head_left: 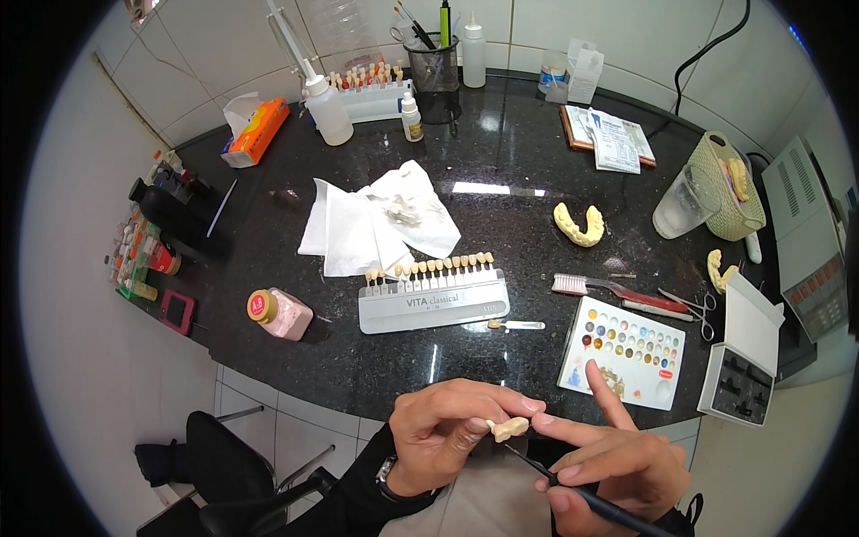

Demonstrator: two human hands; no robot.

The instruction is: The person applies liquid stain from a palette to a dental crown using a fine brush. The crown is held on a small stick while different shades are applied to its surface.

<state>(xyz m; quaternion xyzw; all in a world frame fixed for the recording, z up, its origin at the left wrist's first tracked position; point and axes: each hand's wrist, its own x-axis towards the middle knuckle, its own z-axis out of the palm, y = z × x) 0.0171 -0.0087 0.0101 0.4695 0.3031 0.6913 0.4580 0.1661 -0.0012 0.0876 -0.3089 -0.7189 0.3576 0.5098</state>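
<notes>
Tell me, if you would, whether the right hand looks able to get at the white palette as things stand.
Probably yes: the right hand is near the white palette, one raised finger overlapping it in view, and nothing visible blocks the way, though the hand holds a black-handled tool.

Head cam, L of pair, wide fisheye, looks down & fwd from wearer's head ht; L hand [425, 434] & R hand [631, 458] close at btm ctr, black surface [510, 228] mid-dist, tiled wall [617, 27] farthest, at top.

Pale tiled wall [626, 31]; black chair [221, 455].
</notes>
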